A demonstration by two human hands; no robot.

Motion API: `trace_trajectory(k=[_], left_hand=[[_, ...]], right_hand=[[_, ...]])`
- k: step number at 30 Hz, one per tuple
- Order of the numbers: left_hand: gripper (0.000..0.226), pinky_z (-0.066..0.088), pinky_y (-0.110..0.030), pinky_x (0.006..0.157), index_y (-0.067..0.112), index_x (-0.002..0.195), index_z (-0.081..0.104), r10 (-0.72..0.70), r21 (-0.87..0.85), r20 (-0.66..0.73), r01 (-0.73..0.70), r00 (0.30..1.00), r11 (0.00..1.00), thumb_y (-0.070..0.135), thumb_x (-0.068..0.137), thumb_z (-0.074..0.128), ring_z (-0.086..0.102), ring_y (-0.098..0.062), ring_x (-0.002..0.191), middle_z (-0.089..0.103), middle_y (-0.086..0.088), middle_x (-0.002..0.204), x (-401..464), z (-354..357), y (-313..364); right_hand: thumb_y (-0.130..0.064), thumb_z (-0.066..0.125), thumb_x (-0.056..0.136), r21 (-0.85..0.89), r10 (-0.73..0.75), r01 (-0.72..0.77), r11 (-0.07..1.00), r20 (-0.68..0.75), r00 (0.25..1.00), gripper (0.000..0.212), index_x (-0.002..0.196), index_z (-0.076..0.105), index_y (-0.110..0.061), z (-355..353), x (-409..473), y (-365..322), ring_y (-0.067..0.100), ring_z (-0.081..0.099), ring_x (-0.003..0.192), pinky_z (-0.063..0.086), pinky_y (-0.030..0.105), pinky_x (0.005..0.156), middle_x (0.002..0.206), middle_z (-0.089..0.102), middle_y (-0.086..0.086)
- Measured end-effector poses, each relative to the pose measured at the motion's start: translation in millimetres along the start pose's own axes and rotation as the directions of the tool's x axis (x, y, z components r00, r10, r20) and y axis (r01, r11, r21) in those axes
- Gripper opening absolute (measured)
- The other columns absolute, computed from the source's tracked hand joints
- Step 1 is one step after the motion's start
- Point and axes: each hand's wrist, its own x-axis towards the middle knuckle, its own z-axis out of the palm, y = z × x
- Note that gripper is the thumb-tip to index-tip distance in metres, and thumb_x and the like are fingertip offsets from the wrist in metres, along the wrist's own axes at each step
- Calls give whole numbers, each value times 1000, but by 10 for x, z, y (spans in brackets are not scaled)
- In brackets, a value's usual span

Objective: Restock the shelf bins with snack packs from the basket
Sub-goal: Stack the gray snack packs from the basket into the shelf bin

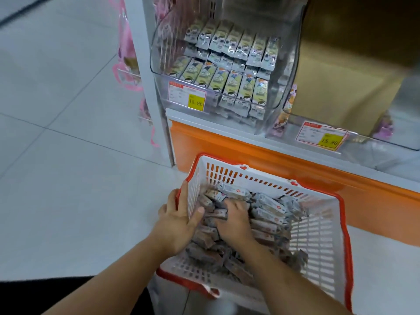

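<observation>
Head view: hands (231,223) hide packs (268,208).

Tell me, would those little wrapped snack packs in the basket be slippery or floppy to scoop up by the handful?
Probably slippery: the snack packs have glossy film wrappers and lie loosely heaped in the basket, so some may slide out of a handful. Likely fairly stiff: they keep bar shapes. They seem light, since the right hand digs among several at once.

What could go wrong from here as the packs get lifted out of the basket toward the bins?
The right hand is buried in a loose heap of snack packs, so a big grab may spill some onto the floor. The left hand steadies the basket by one wall only; pulling hard could tip it. The left bin already looks nearly full, so extra packs may slide out.
</observation>
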Motion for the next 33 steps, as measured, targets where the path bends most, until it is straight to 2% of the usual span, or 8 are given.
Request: trace_trajectory(k=[3,8,12,18,20,24,28,33], left_hand=[[80,19,-53,123,46,153,-29,-9,9,6,8,1000,1000,71,100,24,14,-42,151,-5,5,169,-1,-9,13],[80,20,-55,122,47,152,-31,-34,25,31,33,999,999,71,100,25,12,-42,152,-6,5,169,-14,-33,45],[82,20,-57,122,45,152,-31,-53,41,48,51,997,998,71,100,26,10,-42,153,-8,3,170,-19,-61,87],[85,15,-60,122,44,154,-29,-108,122,67,99,992,988,76,97,25,10,-44,154,-7,-5,171,-65,-146,134],[82,12,-60,123,42,158,-18,-147,149,28,141,989,979,75,98,27,12,-43,155,-4,-8,172,-85,-204,210],[61,28,-52,120,25,151,36,-170,23,-157,175,973,984,62,102,35,36,-36,144,27,-12,160,-152,-555,615],[30,55,-43,96,17,107,67,28,-322,-2,-28,1000,946,43,105,52,70,-24,101,74,-6,112,-297,-1182,1225],[32,58,-31,82,28,105,78,266,-409,162,-180,950,894,55,87,75,69,-10,90,76,10,96,-730,-1779,1744]], right_hand=[[-44,70,96,-129,-7,4,992,-22,1000,42,130,63,-20,68,17,23,28,38,136,46,41,110,139,44,3],[-38,74,95,-158,5,-10,987,-36,999,21,110,62,-29,5,-11,29,25,41,127,47,40,101,128,51,-1],[-22,74,93,-178,2,-12,984,-57,998,22,89,54,-31,-145,-90,35,23,58,91,58,44,79,94,61,-4],[-12,83,86,69,-42,39,997,50,998,39,110,58,-31,-748,-429,-158,13,63,98,56,31,78,107,62,-9],[-10,86,84,104,-98,88,991,91,991,46,117,61,-30,-1084,-555,-304,12,63,107,53,23,78,111,62,-11],[-2,86,82,92,-270,263,961,85,959,54,123,62,-29,-1823,-897,-638,-4,55,105,44,9,70,113,64,-11],[1,84,82,75,-435,433,898,11,901,57,120,63,-35,-2408,-1241,-868,-2,59,109,48,21,87,109,67,-15],[6,81,82,117,-560,578,808,-155,814,59,120,65,-37,-2807,-1587,-1026,7,61,113,51,33,101,109,65,-15]])
